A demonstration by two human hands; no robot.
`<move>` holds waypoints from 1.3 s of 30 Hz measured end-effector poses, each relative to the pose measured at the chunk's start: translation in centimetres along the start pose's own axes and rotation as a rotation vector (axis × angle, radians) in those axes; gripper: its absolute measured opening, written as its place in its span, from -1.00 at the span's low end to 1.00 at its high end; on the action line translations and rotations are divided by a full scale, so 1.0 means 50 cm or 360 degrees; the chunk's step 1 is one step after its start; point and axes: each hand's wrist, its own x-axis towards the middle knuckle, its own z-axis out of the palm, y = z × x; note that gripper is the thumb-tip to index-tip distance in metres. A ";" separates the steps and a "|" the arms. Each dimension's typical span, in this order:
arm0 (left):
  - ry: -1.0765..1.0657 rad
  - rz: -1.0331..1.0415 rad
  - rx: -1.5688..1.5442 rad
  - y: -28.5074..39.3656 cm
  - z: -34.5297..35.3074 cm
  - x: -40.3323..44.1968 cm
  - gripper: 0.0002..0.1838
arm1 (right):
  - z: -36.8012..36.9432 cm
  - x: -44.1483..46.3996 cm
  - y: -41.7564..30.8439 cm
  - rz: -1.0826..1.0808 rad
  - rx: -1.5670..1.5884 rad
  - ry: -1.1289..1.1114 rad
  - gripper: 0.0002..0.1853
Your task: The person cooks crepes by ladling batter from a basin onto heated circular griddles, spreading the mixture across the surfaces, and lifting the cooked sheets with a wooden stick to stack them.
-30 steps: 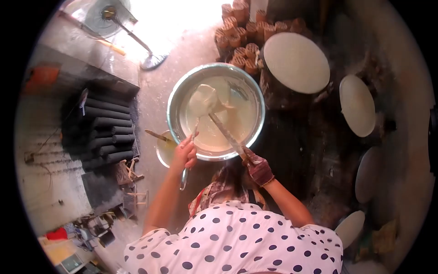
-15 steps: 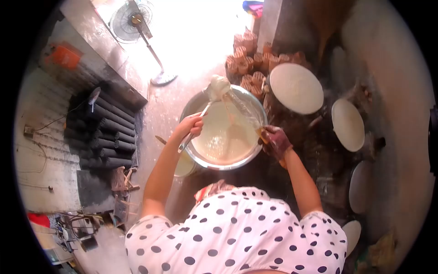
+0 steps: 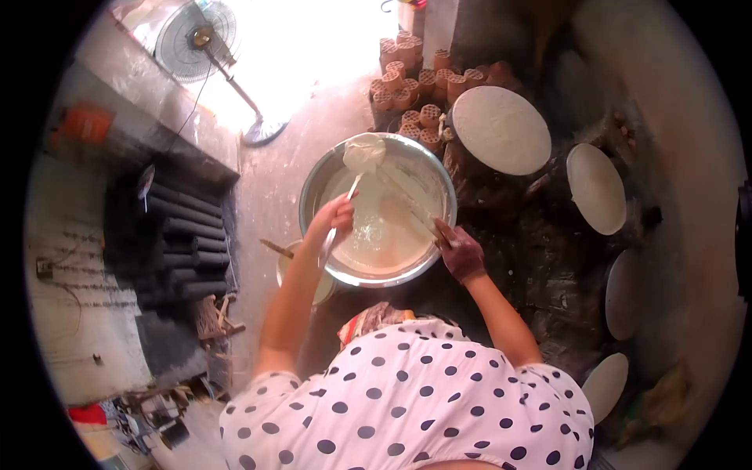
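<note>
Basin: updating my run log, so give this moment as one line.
left hand: holds ladle; right hand: holds stick; basin: pale liquid

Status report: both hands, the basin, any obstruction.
Left hand gripping ladle. Gloved right hand gripping coated stick. Basin holding pale liquid. Nothing visibly blocking either hand.

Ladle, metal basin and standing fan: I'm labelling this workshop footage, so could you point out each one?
Ladle (image 3: 364, 153): head view, on its coated bowl.
Metal basin (image 3: 384, 280): head view, on its near rim.
Standing fan (image 3: 202, 37): head view, on the hub of its round head.
</note>
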 end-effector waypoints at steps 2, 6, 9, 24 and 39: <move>0.0025 0.0308 0.0723 -0.050 0.027 -0.043 -0.60 | -0.026 -0.036 0.016 0.0044 0.0064 0.0151 -0.49; -0.0119 -0.0074 0.0760 -0.133 0.089 0.006 -0.55 | -0.068 -0.146 0.047 0.0257 0.0077 0.0378 -0.49; -0.0169 -0.0450 0.0231 -0.188 0.174 0.091 -0.57 | -0.078 -0.236 0.093 0.0563 -0.0060 0.0269 -0.51; -0.1228 -0.0772 0.1873 -0.850 0.802 0.374 -0.71 | -0.373 -0.816 0.335 0.1926 -0.0345 0.1011 -0.57; -0.1646 -0.1175 0.2298 -1.610 1.005 0.597 -0.85 | -0.597 -0.959 0.720 0.2457 -0.0632 0.1241 -0.56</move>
